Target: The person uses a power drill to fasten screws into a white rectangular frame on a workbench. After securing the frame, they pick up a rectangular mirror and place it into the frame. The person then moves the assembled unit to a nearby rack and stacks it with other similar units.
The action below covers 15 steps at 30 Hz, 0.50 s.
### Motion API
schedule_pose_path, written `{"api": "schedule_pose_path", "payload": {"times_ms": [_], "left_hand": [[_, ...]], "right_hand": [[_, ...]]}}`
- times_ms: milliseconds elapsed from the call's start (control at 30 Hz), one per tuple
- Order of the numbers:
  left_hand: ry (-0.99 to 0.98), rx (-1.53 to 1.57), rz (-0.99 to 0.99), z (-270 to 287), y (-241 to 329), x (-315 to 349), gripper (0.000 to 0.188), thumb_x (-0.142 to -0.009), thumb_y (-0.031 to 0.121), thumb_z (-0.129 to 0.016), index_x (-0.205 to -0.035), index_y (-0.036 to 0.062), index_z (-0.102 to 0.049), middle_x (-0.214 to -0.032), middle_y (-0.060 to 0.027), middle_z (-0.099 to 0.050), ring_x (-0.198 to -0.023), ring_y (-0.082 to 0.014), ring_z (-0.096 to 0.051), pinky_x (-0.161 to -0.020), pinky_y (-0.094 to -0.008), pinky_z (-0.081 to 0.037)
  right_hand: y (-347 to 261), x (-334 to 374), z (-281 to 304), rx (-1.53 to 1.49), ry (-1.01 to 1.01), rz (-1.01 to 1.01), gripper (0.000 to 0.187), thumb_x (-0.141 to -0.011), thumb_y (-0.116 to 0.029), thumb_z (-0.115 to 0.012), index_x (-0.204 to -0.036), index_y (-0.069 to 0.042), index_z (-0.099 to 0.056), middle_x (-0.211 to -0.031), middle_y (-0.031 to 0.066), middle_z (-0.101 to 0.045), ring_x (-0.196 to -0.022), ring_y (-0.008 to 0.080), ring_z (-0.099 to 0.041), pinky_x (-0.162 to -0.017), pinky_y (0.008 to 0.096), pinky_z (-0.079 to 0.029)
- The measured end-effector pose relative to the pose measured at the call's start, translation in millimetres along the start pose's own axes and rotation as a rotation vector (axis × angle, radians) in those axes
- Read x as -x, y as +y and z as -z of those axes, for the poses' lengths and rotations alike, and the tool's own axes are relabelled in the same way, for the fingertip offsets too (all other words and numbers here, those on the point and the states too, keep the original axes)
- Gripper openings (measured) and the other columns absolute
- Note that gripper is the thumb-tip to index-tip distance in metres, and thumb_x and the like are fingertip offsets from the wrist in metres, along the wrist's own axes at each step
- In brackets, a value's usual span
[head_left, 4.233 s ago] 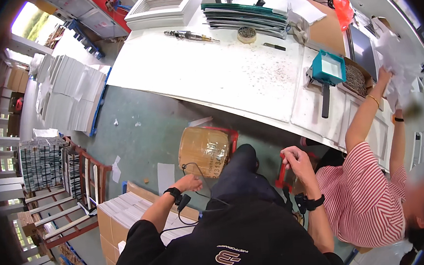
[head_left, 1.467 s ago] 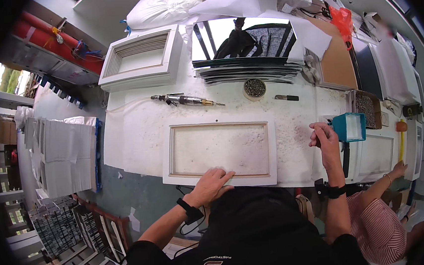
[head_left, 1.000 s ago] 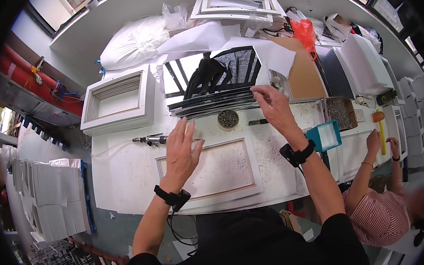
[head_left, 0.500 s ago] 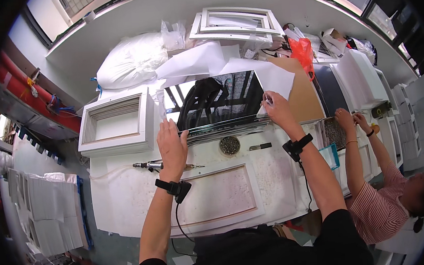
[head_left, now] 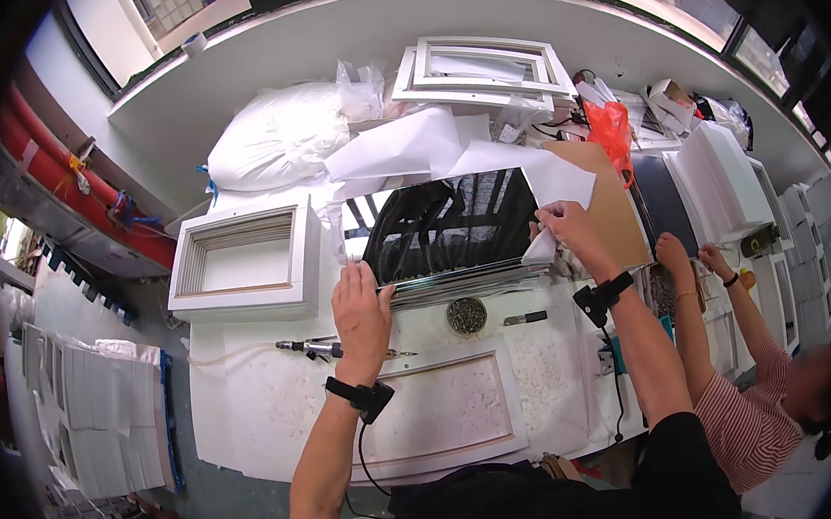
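A dark, mirror-like glass pane (head_left: 442,228) lies on top of a stack of panes, its surface reflecting window bars. Against its near left corner rests my left hand (head_left: 361,311), fingers stretched out and thumb on the front edge. At the right edge of the pane, my right hand (head_left: 572,232) is closed in a pinch on a thin white piece, paper or cloth (head_left: 539,248). Closer to me lies a white frame panel (head_left: 427,410). Beside it are a power screwdriver (head_left: 320,348), a round dish of screws (head_left: 466,316) and a dark-handled knife (head_left: 525,318).
Stacked white frames (head_left: 244,307) stand at the left. Behind the glass are a big white sack (head_left: 274,139), loose white sheets (head_left: 397,149) and more frames (head_left: 490,93). A red bag (head_left: 609,132) lies at the back right. A co-worker (head_left: 754,408) works at my right.
The whole view has shifted, so the table sits lower and slightly right in the picture. Both hands keep nearly the same places at the pane's edges. The co-worker's hands stay close together.
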<state>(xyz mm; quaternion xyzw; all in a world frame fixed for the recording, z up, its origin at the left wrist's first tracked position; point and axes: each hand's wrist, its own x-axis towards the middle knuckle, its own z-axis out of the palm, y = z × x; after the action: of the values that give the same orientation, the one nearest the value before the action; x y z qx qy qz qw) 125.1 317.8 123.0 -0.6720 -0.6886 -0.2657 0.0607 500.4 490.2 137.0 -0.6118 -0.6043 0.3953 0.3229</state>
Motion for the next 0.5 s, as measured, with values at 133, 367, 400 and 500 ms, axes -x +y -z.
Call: {"api": "schedule_pose_path", "payload": {"times_ms": [133,367,400,500], "left_hand": [[0.009,0.023,0.018,-2,-4,2,0.059,-0.092,0.024,-0.074,-0.14,-0.0047,-0.054,-0.142,-0.0275,-0.056,-0.135,-0.0408,-0.051,-0.113,-0.0473,-0.038],[0.044,-0.021,-0.03,-3,-7,6,0.062,-0.091,0.024,-0.075,-0.141,-0.0058,-0.053,-0.141,-0.0273,-0.056,-0.135,-0.0404,-0.051,-0.113,-0.0486,-0.038],[0.055,-0.036,-0.036,-2,-8,6,0.062,-0.091,0.023,-0.075,-0.14,-0.0062,-0.053,-0.141,-0.0275,-0.056,-0.135,-0.0405,-0.051,-0.113,-0.049,-0.038],[0.07,-0.033,-0.048,-6,0,1,0.06,-0.089,0.023,-0.076,-0.138,-0.0058,-0.055,-0.139,-0.0275,-0.057,-0.132,-0.0407,-0.052,-0.112,-0.0493,-0.039]], "right_hand": [[-2,3,-3,0.015,-0.015,0.014,0.035,-0.092,-0.025,-0.073,-0.1,0.008,-0.071,-0.082,0.0162,-0.075,-0.076,0.0228,-0.073,-0.071,0.0344,-0.055],[0,-2,-5,0.179,-0.006,0.042,0.034,-0.089,-0.026,-0.074,-0.1,0.005,-0.068,-0.088,0.0157,-0.075,-0.078,0.0238,-0.073,-0.075,0.0359,-0.056],[-4,-1,-6,0.149,-0.03,0.039,0.034,-0.089,-0.026,-0.074,-0.101,0.005,-0.068,-0.09,0.016,-0.076,-0.078,0.0239,-0.073,-0.075,0.0359,-0.056],[13,-9,2,0.158,0.017,0.031,0.031,-0.091,-0.024,-0.072,-0.099,0.006,-0.068,-0.084,0.014,-0.074,-0.076,0.0212,-0.072,-0.069,0.0341,-0.055]]}}
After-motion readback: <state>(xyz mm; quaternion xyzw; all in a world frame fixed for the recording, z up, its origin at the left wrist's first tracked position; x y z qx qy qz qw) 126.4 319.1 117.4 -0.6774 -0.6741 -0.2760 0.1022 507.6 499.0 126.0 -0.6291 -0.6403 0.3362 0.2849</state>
